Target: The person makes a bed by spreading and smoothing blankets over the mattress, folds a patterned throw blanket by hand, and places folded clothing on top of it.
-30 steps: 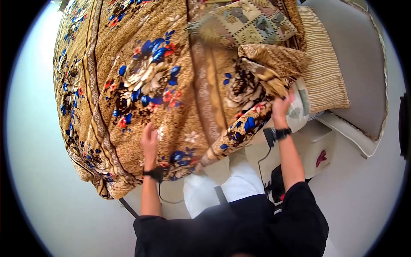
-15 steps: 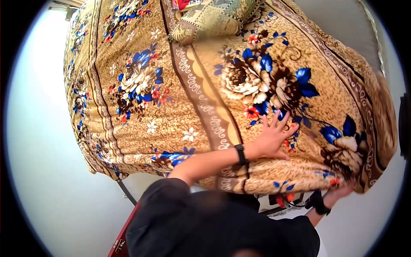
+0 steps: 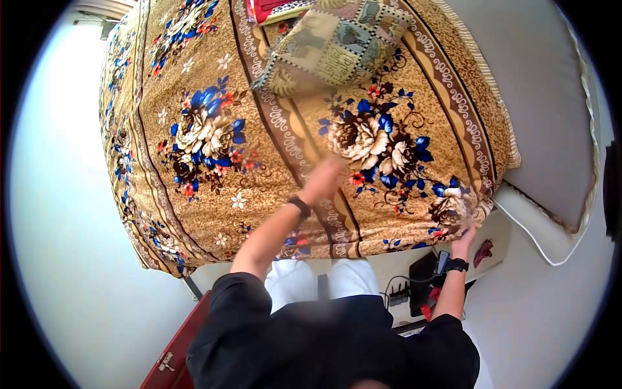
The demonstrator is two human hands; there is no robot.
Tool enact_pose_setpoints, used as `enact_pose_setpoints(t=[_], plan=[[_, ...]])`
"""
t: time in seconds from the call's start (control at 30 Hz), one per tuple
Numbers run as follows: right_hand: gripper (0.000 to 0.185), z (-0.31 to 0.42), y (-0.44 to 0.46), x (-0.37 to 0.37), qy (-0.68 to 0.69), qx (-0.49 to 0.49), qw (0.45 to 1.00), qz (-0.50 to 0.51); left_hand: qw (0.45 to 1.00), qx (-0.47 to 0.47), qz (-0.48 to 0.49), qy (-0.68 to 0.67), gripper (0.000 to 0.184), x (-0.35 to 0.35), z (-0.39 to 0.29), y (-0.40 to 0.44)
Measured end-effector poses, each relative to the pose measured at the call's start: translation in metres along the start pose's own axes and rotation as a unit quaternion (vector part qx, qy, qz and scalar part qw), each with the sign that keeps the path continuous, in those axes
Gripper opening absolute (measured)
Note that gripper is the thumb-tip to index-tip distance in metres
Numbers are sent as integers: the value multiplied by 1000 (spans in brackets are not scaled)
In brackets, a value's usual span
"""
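A brown floral blanket (image 3: 214, 214) is spread over the bed and lies mostly flat, with shallow creases near its front edge. My left hand (image 3: 324, 180) is over the middle of the blanket, beside a dark brown stripe; motion blurs its fingers. At the blanket's near right corner, my right hand (image 3: 464, 238) grips the gathered edge, its fingertips partly hidden by the fabric. A patchwork cloth (image 3: 340, 48) with a fringed end rests on top of the blanket at the upper middle.
Red folded fabric (image 3: 275, 10) lies at the top. A grey padded headboard (image 3: 538, 84) stands at the right. Below the bed edge are a power strip (image 3: 398, 295), a black bag (image 3: 422, 279) and a dark red cloth (image 3: 483, 253). A red door (image 3: 178, 350) is at the lower left.
The blanket's folded right part has been opened out over the striped pillow and bed side. Since the middle frame, its right edge has dropped back leftward, and both hands have moved left and up.
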State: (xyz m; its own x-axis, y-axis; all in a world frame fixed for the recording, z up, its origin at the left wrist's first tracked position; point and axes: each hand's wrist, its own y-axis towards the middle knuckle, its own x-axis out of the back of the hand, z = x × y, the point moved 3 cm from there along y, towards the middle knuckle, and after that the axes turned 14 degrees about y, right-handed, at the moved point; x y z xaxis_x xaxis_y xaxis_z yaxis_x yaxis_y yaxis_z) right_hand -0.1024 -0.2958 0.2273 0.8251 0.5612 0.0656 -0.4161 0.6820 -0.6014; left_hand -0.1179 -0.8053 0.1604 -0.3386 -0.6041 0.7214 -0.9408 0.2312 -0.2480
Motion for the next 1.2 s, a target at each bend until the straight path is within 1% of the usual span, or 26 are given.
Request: enact_pose_setpoints(t=[0.03,0.07,0.1,0.13,0.2,0.23,0.27,0.3,0.37,0.43,0.47,0.5,0.53,0.57,0.6,0.67,0.77,0.83,0.87,0.93,0.97,1.03,1.07,1.1,1.17,1.2], plan=[[42,18,-2,-4,22,-74,997,5,995,-5,-65,71,33,18,10,12],[51,34,-7,-16,69,-120,987,83,985,152,64,42,33,76,-11,37],[54,42,-5,-27,51,-145,981,116,977,121,-166,54,34,76,7,43],[56,51,-3,-40,31,-167,974,149,963,141,-222,60,38,87,19,59],[59,43,21,-49,-57,-95,976,188,944,158,-273,97,44,109,31,88],[58,39,34,-58,-107,-109,974,165,946,162,-267,86,46,114,27,101],[57,41,12,-85,-66,-129,976,164,948,166,-259,77,47,118,18,109],[53,31,34,-88,-88,-80,985,125,959,143,-239,56,47,117,5,114],[36,48,-28,-141,-119,105,981,116,971,63,-220,62,45,113,-36,124],[28,66,-79,-164,-76,197,966,149,971,132,-67,-189,51,92,-83,129],[25,79,-107,-173,-64,240,955,164,983,111,19,-141,62,99,-124,124],[20,90,-130,-169,-64,270,943,184,976,64,91,-185,80,83,-150,118],[18,95,-133,-151,-50,279,942,177,970,-60,144,-189,83,61,-173,113],[17,102,-132,-129,-35,290,941,171,960,-95,223,-141,97,49,-205,105],[16,110,-132,-104,-21,300,939,165,957,-166,185,-150,112,23,-231,100],[19,151,-143,-44,-172,499,840,126,970,-130,168,-121,117,-4,-283,90],[41,217,-207,-3,98,351,931,13,987,-92,68,-116,111,17,-360,88],[46,243,-240,5,104,331,936,56,986,-112,37,-119,108,14,-397,82],[47,241,-223,8,89,315,945,4,985,-119,28,-120,108,9,-407,77],[49,239,-188,13,65,273,955,-95,982,-107,77,-137,107,-30,-390,86],[47,221,-126,35,-99,415,904,-41,976,-103,148,-119,106,-59,-366,96],[41,145,-1,47,-152,306,938,-55,958,-95,260,-80,86,-115,-294,105],[34,103,21,33,-139,298,940,-92,959,-108,259,-43,74,-162,-255,106],[32,67,44,25,-88,262,955,-104,962,-85,258,-26,68,-155,-226,93],[38,51,17,-11,-154,237,951,-128,967,-61,246,-21,61,-130,-186,59],[40,42,-2,-28,-179,236,945,-138,973,-73,214,40,60,-133,-162,40]])
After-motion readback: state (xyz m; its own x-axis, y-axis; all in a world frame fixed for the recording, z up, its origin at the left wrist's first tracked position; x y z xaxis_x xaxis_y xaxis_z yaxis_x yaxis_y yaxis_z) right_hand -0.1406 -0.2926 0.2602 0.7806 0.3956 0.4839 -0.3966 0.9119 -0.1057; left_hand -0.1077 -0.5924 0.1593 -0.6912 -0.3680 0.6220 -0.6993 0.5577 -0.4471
